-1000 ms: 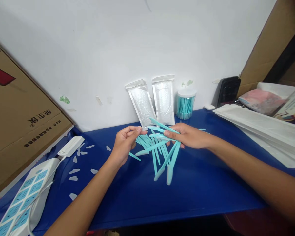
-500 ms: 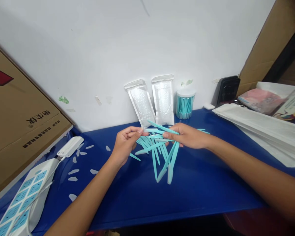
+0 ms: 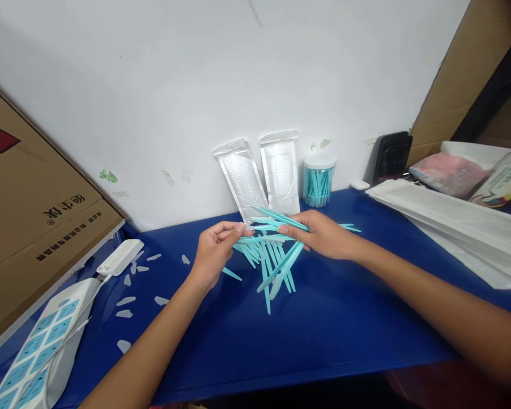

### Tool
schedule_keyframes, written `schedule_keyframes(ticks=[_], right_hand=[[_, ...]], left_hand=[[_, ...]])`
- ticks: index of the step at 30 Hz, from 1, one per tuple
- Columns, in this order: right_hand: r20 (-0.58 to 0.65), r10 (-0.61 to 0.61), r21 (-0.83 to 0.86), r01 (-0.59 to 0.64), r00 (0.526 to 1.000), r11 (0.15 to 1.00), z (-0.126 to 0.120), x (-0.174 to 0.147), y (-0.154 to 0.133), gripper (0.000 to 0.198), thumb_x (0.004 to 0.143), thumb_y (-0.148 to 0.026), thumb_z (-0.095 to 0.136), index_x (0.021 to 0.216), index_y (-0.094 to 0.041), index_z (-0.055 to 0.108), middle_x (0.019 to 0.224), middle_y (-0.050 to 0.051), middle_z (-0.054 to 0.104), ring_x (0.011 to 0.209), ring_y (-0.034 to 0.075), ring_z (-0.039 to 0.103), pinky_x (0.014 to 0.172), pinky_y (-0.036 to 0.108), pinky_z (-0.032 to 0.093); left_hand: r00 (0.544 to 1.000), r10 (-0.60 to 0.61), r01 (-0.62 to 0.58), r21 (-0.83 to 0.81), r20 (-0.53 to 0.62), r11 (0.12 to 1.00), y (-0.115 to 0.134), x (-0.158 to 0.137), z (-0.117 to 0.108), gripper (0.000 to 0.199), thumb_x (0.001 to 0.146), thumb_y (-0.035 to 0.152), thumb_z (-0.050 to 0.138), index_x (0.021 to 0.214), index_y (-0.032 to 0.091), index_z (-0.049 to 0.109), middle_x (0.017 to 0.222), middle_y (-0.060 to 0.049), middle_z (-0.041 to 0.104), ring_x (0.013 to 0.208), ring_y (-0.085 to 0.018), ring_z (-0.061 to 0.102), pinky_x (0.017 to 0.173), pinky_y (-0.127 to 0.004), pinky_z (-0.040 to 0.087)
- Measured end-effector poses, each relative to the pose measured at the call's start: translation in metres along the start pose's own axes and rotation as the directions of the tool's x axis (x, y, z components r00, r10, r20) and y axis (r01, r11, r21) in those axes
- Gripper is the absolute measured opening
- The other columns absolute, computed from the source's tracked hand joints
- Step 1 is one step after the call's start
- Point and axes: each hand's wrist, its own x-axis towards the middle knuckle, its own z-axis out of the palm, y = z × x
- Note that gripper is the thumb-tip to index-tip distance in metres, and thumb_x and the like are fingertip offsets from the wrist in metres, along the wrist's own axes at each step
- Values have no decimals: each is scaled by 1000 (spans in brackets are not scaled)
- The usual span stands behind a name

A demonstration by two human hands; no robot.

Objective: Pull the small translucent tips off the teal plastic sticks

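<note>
My right hand point(image 3: 319, 233) is closed round several teal eyebrow razors point(image 3: 287, 265), which fan out to the left and downward. Between the thumb and fingers of my left hand point(image 3: 216, 250) is a small translucent blade cover point(image 3: 248, 228). It lies at the left end of one razor from the bunch; whether it is still seated on the blade I cannot tell. Beneath both hands, a loose pile of teal razors point(image 3: 267, 287) rests on the blue table point(image 3: 323, 329). More translucent blade covers point(image 3: 125, 300) lie scattered left of my left forearm.
Two silvery padded pouches point(image 3: 280, 170) lean on the wall beside a lidded jar of razors point(image 3: 319, 182). White flat packaging point(image 3: 447, 221) lies at the right. A power strip point(image 3: 46, 341) with cables and a cardboard box point(image 3: 38, 216) occupy the left.
The razors in my right hand have swung, their lower ends shifting left and up. My left hand stays pinched at the razor's end. The whole view has shifted slightly.
</note>
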Motion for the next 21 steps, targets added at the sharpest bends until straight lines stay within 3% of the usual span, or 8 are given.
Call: schedule_keyframes(ticks=[15,21], right_hand=[[14,-7,6,7,1000,1000,-1,1,2,51,97,-65,53,72,-20,52,60,-4,44,54,11,44,53,25,33],[2,7,49,-7,1000,999,-1,2,4,48,97,-63,53,77,-20,57,65,-4,46,55,12,49,55,25,41]], left_hand=[[1000,-9,9,-8,-3,1000,0,-1,1,36,83,51,78,93,17,73,98,-11,80,40,-2,24,43,-26,14],[1000,-5,5,-3,-3,1000,1,-1,1,37,84,51,77,96,16,74,99,-12,79,42,-2,23,43,-26,13]])
